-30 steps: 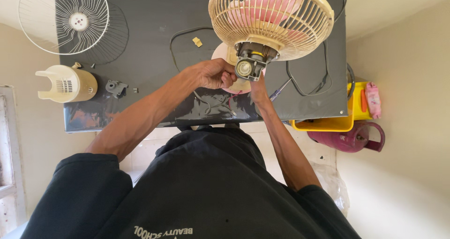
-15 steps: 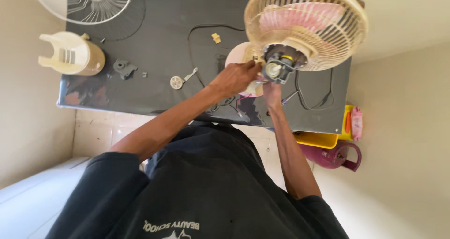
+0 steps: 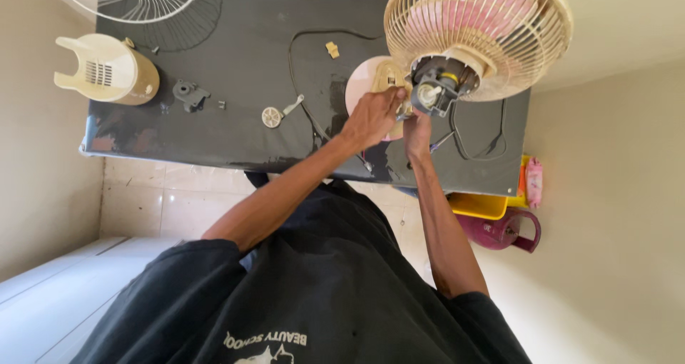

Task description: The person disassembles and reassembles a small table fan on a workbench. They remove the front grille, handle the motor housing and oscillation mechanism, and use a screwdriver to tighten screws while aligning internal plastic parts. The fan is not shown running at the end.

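- Fan motor (image 3: 437, 91) sits bare behind the cream grille (image 3: 479, 32), above the dark table's (image 3: 235, 57) right end.
- Left hand (image 3: 371, 118) curls closed on the cream neck (image 3: 389, 78); right hand (image 3: 418, 130) pinches beneath the motor, what it holds hidden.
- Cream housing (image 3: 107, 70) stands near the table's left edge; a yellow bin (image 3: 477, 205) and maroon jug (image 3: 504, 231) crowd the floor.

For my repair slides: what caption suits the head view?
Both hands work at the exposed motor behind a cream fan guard.

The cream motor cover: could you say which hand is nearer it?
Left. The left hand, at the fan, is closer to the cream motor cover; the right hand lies beyond.
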